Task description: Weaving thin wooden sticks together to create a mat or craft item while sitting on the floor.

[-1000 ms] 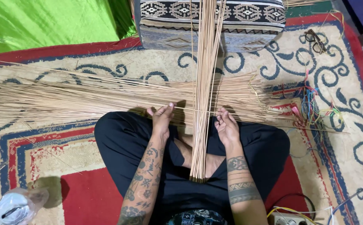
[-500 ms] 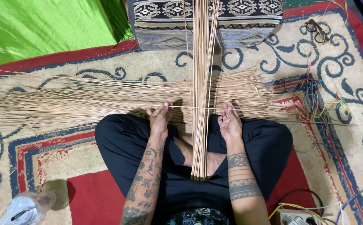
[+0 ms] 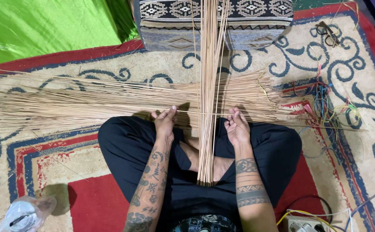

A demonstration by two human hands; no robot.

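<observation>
Left hand (image 3: pixel 165 121): fingers pinched closed on a single thin tan reed strand (image 3: pixel 192 112) that runs sideways from the fingertips toward the other hand. Right hand (image 3: pixel 237 126): fingers curled closed at the far end of the same strand, just right of the upright bundle; whether they clamp the strand or only press on it cannot be told.

Between the two sets of fingertips stands a long vertical bundle of straight tan reeds (image 3: pixel 208 86). Its near ends rest between the crossed legs in black trousers (image 3: pixel 123 141); its far ends pass over a patterned black-and-white woven cushion (image 3: pixel 170 17).

Directly beyond the fingertips lies a wide horizontal layer of loose tan reeds (image 3: pixel 88 101), crossing the vertical bundle at right angles and extending well to the left of the left fingers.

Right of the right fingers, near the reed ends, lies a tangle of coloured thin wires (image 3: pixel 325 103). All rests on a cream, blue and red patterned carpet (image 3: pixel 346 163).
</observation>
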